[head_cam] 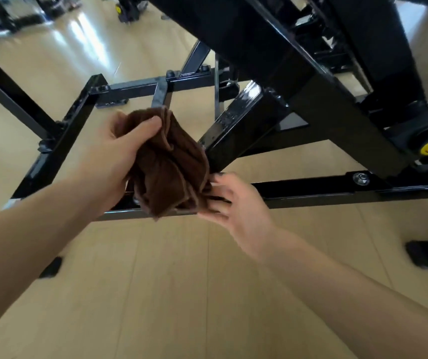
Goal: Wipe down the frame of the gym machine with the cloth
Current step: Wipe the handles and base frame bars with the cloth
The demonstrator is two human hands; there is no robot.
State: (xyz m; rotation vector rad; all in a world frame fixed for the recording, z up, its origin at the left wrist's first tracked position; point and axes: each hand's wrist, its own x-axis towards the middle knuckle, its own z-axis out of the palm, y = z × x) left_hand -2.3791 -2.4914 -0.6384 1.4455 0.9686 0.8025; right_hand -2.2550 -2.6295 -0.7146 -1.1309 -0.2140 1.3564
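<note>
Brown cloth held in front of the black machine frame

The black steel frame (236,125) stands on the wooden floor (181,281); it looks rigid and heavy. The brown cloth (171,164) hangs before the slanted bar, soft and light, probably best taken bunched. The left hand (119,149) grips its top with curled fingers; the right hand (233,200) touches its lower edge with loose, almost straight fingers.
</note>
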